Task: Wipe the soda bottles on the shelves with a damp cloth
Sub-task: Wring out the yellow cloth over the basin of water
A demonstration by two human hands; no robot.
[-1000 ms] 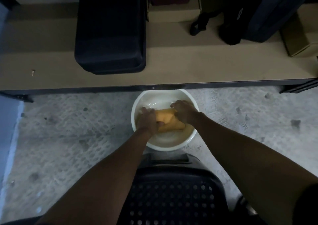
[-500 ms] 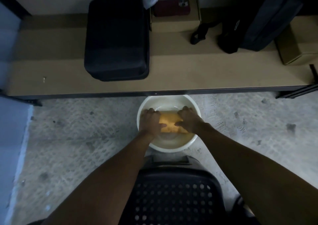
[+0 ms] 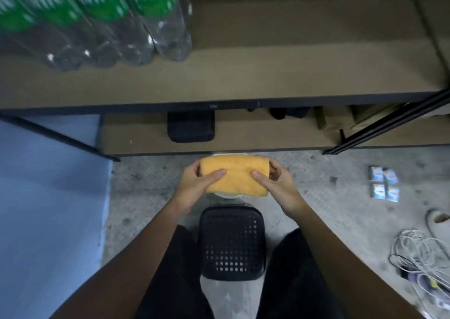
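The left hand (image 3: 194, 184) and right hand (image 3: 275, 182) are each clasped round one end of the folded orange cloth (image 3: 235, 173), which is held above the floor, below the shelf (image 3: 267, 75) where soda bottles (image 3: 126, 23) stand.

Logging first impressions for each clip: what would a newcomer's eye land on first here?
The orange cloth stands out at centre, rolled and gripped at its ends by the left hand and right hand, above a mostly hidden white bowl. Next come the green-labelled soda bottles, lined up at the upper left on the shelf.
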